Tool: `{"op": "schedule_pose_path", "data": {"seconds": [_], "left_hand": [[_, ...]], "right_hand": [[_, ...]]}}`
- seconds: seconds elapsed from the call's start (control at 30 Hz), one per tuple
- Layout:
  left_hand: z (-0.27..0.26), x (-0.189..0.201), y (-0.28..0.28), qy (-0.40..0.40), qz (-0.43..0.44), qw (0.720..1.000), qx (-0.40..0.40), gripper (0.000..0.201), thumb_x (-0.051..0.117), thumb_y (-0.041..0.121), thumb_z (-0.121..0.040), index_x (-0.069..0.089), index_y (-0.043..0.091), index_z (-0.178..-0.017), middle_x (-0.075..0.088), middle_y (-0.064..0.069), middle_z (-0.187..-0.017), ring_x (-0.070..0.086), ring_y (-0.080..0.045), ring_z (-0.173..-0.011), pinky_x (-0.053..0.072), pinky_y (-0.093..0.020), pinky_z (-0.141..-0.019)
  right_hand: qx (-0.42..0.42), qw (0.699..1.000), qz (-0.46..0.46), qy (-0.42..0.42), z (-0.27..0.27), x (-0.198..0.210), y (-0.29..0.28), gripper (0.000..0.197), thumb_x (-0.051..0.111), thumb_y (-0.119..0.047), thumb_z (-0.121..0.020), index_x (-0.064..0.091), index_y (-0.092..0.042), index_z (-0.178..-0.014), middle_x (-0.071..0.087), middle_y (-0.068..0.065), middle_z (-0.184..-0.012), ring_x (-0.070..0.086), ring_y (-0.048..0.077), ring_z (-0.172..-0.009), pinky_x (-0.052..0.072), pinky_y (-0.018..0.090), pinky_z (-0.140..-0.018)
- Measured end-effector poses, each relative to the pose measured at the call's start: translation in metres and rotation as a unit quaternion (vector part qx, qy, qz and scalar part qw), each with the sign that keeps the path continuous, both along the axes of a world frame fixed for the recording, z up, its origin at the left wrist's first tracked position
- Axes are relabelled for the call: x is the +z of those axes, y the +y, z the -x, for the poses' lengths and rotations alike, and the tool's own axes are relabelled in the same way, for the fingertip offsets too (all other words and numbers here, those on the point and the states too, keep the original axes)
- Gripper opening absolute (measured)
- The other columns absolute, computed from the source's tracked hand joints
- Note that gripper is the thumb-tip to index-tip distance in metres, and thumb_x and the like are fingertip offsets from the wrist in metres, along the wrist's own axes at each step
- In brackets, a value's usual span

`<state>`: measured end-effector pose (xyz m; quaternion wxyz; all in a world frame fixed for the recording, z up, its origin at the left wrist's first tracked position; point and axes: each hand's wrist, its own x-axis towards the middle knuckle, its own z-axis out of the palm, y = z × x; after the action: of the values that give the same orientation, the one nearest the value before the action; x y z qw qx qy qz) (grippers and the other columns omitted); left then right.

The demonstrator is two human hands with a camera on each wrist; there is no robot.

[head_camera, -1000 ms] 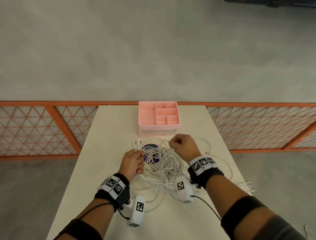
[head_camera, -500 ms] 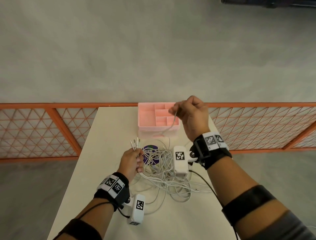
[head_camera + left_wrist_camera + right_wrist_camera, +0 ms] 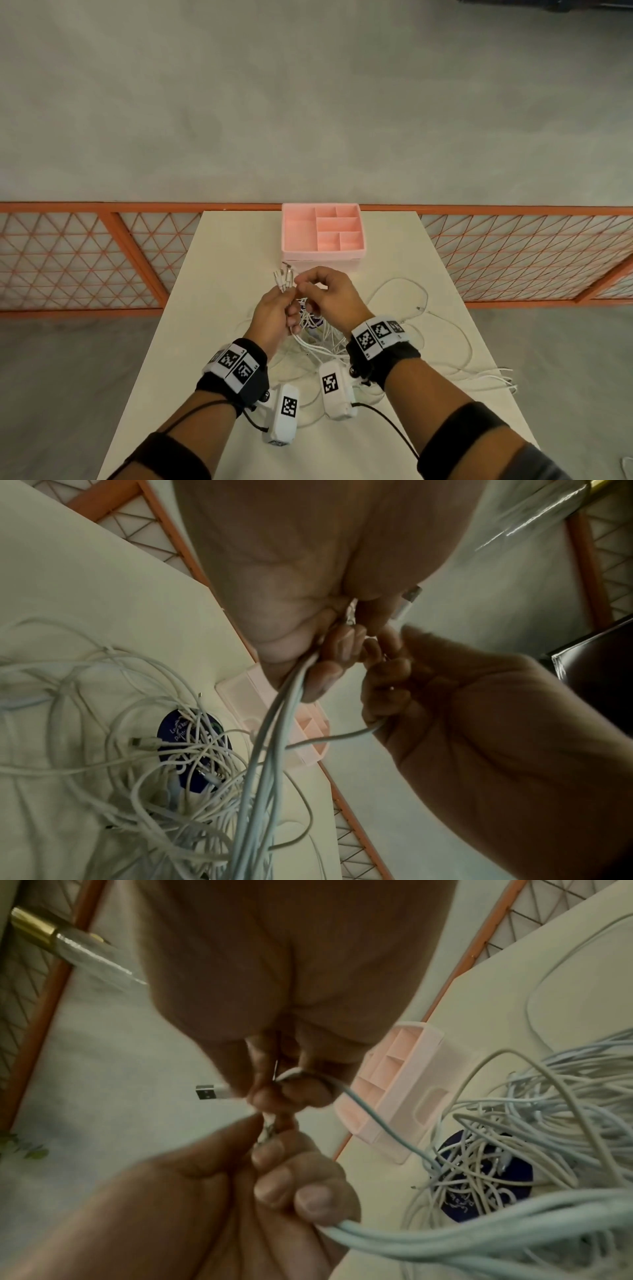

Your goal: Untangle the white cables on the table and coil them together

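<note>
A tangle of white cables (image 3: 320,337) (image 3: 192,764) (image 3: 548,1139) lies mid-table over a dark blue round disc (image 3: 171,729) (image 3: 459,1207). My left hand (image 3: 274,313) (image 3: 322,653) (image 3: 274,1177) grips a bundle of several cable ends, whose plugs (image 3: 284,277) stick up above the fist. My right hand (image 3: 325,291) (image 3: 284,1091) (image 3: 394,674) is right beside it, pinching one cable just behind its USB plug (image 3: 209,1092), next to the bundle. That cable trails down into the tangle.
A pink compartment organiser (image 3: 321,233) (image 3: 404,1085) stands at the table's far edge, just beyond my hands. Loose cable loops (image 3: 424,298) spread to the right, with ends (image 3: 503,377) at the right table edge. An orange lattice fence (image 3: 85,257) runs behind the table (image 3: 222,260).
My right hand drew one cable up and away over the organiser, then came back down to the left hand's bundle with its plug end. The left hand stayed in place, gripping its ends.
</note>
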<state>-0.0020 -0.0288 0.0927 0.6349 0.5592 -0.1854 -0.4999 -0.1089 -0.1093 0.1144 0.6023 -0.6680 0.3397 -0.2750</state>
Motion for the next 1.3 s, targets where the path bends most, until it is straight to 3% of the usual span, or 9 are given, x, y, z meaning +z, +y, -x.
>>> {"op": "schedule_pose_path", "data": {"seconds": [0.17, 0.43, 0.6, 0.73, 0.9, 0.97, 1.07, 1.2, 1.3], "left_hand": [[0.004, -0.002, -0.002, -0.026, -0.002, 0.999, -0.020, 0.024, 0.040, 0.011, -0.103, 0.061, 0.004, -0.093, 0.037, 0.000, -0.059, 0.033, -0.012, -0.047, 0.033, -0.027, -0.047], [0.005, -0.008, -0.009, -0.068, 0.008, 0.998, -0.015, 0.022, 0.040, 0.020, -0.107, 0.051, 0.006, -0.094, 0.038, 0.000, -0.060, 0.035, -0.010, -0.046, 0.034, -0.026, -0.044], [0.003, -0.013, -0.013, -0.109, 0.010, 0.994, -0.009, 0.031, 0.040, 0.023, -0.107, 0.056, 0.001, -0.095, 0.037, 0.000, -0.058, 0.036, -0.011, -0.047, 0.033, -0.026, -0.045], [0.000, -0.013, -0.013, -0.122, -0.022, 0.990, 0.061, 0.031, 0.040, 0.021, -0.107, 0.058, 0.005, -0.088, 0.047, -0.002, -0.064, 0.043, -0.010, -0.048, 0.035, -0.025, -0.046], [-0.025, -0.001, -0.012, 0.013, 0.032, 0.982, 0.184, 0.032, 0.037, 0.018, -0.107, 0.052, 0.011, -0.079, 0.057, -0.002, -0.061, 0.061, -0.018, -0.054, 0.049, -0.034, -0.062], [-0.033, 0.007, -0.011, 0.064, 0.068, 0.978, 0.189, 0.033, 0.036, 0.019, -0.108, 0.050, 0.011, -0.079, 0.047, 0.002, -0.052, 0.051, -0.015, -0.043, 0.054, -0.038, -0.064], [-0.042, 0.018, -0.009, 0.083, 0.077, 0.979, 0.172, 0.035, 0.034, 0.023, -0.108, 0.049, 0.015, -0.077, 0.035, 0.006, -0.049, 0.029, -0.010, -0.040, 0.037, -0.019, -0.039], [-0.043, 0.023, -0.009, 0.079, 0.061, 0.989, 0.106, 0.033, 0.035, 0.023, -0.108, 0.050, 0.014, -0.080, 0.034, 0.007, -0.049, 0.025, -0.005, -0.037, 0.020, -0.014, -0.036], [-0.031, 0.020, -0.009, 0.005, 0.040, 0.998, 0.056, 0.027, 0.043, 0.024, -0.106, 0.052, 0.012, -0.084, 0.035, 0.005, -0.054, 0.026, -0.006, -0.039, 0.020, -0.015, -0.037]], "right_hand": [[-0.082, 0.996, 0.017, 0.024, -0.002, -0.005, -0.002, 0.010, 0.055, -0.003, -0.092, 0.060, -0.011, -0.094, 0.060, 0.006, -0.060, 0.047, 0.015, -0.040, 0.039, 0.024, -0.044], [-0.081, 0.994, 0.039, 0.065, -0.008, -0.019, 0.000, 0.011, 0.067, -0.016, -0.085, 0.062, -0.015, -0.075, 0.070, 0.009, -0.063, 0.058, 0.014, -0.045, 0.044, 0.028, -0.050], [-0.049, 0.997, 0.041, 0.050, -0.005, -0.018, 0.008, 0.007, 0.065, -0.008, -0.090, 0.067, -0.004, -0.086, 0.072, 0.012, -0.068, 0.062, 0.009, -0.047, 0.045, 0.020, -0.046], [0.004, 0.995, 0.067, 0.075, 0.002, -0.022, 0.009, 0.015, 0.062, -0.005, -0.089, 0.073, -0.013, -0.095, 0.064, 0.005, -0.061, 0.054, 0.009, -0.047, 0.047, 0.024, -0.052], [0.059, 0.964, 0.150, 0.213, 0.036, -0.042, 0.003, 0.020, 0.062, -0.019, -0.093, 0.063, -0.021, -0.073, 0.070, 0.006, -0.072, 0.063, 0.017, -0.061, 0.053, 0.024, -0.063], [0.060, 0.949, 0.167, 0.262, 0.051, -0.051, -0.005, 0.019, 0.062, -0.022, -0.093, 0.066, -0.018, -0.075, 0.066, 0.000, -0.071, 0.058, 0.013, -0.063, 0.046, 0.014, -0.062], [0.043, 0.920, 0.185, 0.342, 0.064, -0.063, -0.020, 0.014, 0.063, -0.022, -0.092, 0.070, -0.014, -0.083, 0.061, -0.003, -0.077, 0.056, 0.012, -0.071, 0.044, 0.017, -0.066], [-0.009, 0.903, 0.174, 0.393, 0.075, -0.061, -0.036, 0.016, 0.063, -0.025, -0.093, 0.074, -0.014, -0.097, 0.060, -0.004, -0.084, 0.062, 0.018, -0.084, 0.050, 0.028, -0.075], [-0.017, 0.952, 0.125, 0.278, 0.061, -0.031, -0.040, 0.013, 0.060, -0.010, -0.093, 0.074, -0.009, -0.091, 0.070, 0.003, -0.079, 0.066, 0.018, -0.071, 0.056, 0.030, -0.068]]}}
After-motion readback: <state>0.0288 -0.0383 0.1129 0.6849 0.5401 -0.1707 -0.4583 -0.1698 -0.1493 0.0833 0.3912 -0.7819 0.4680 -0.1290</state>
